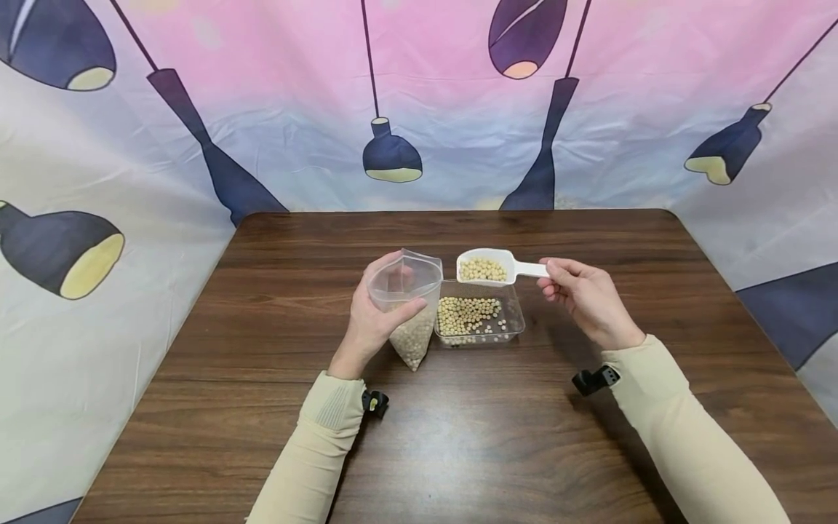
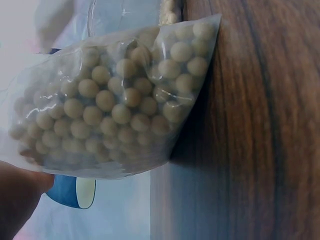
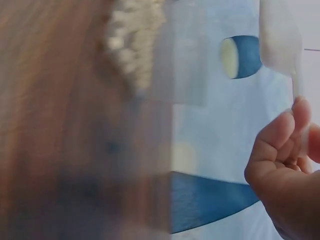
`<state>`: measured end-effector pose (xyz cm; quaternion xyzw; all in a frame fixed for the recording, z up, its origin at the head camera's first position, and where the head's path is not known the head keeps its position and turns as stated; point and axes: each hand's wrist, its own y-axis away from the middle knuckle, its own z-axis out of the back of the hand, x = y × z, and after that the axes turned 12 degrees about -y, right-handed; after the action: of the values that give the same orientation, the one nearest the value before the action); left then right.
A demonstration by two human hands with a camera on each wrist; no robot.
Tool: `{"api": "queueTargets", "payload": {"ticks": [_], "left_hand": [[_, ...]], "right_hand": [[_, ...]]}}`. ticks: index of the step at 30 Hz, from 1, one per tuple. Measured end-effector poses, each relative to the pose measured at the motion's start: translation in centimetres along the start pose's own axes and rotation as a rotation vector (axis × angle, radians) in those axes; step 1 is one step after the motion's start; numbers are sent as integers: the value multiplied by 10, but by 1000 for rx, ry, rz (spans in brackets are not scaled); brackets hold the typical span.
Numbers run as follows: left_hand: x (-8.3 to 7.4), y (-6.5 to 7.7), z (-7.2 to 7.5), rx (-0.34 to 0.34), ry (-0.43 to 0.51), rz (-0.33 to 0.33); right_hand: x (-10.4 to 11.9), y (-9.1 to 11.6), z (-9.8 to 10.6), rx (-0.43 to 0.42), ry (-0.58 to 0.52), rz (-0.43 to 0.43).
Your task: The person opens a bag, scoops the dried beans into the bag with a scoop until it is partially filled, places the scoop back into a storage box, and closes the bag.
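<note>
My left hand [image 1: 375, 320] grips a clear plastic bag [image 1: 425, 295] near its spread mouth, thumb across the front. Pale yellow soybean-like beads [image 2: 120, 107] fill its lower part, and its pointed bottom corner hangs down at the table. In my right hand [image 1: 592, 302], thumb and fingers pinch the handle of a white scoop [image 1: 532, 269]. The scoop is held level and carries a load of the same beads [image 1: 483, 269], its front edge close to the right of the bag's mouth. Below it stands a clear rectangular container [image 1: 517, 320] with more beads [image 1: 465, 314], heaped toward its left side.
A dark wood-grain table [image 1: 262, 407] lies under everything. Behind it and along the sides hangs a cloth backdrop [image 1: 314, 145] printed with lamps. Black wrist cameras [image 1: 375, 402] sit at both cuffs.
</note>
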<state>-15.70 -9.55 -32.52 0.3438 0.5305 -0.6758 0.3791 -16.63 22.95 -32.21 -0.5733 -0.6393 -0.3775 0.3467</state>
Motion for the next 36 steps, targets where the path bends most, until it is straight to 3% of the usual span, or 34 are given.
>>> {"api": "queueTargets", "payload": {"ticks": [5, 10, 17, 21, 36], "left_hand": [[-1, 1, 1, 4, -1, -2], [0, 1, 1, 3, -2, 3], [28, -3, -1, 4, 6, -2], [31, -3, -1, 2, 10, -14], [26, -2, 0, 4, -41, 17]], "right_hand": [[21, 5, -18, 61, -119, 107], [34, 11, -41, 127, -117, 215], [38, 19, -72, 143, 39, 432], [37, 23, -83, 121, 159, 528], [31, 28, -99, 175, 277, 662]]}}
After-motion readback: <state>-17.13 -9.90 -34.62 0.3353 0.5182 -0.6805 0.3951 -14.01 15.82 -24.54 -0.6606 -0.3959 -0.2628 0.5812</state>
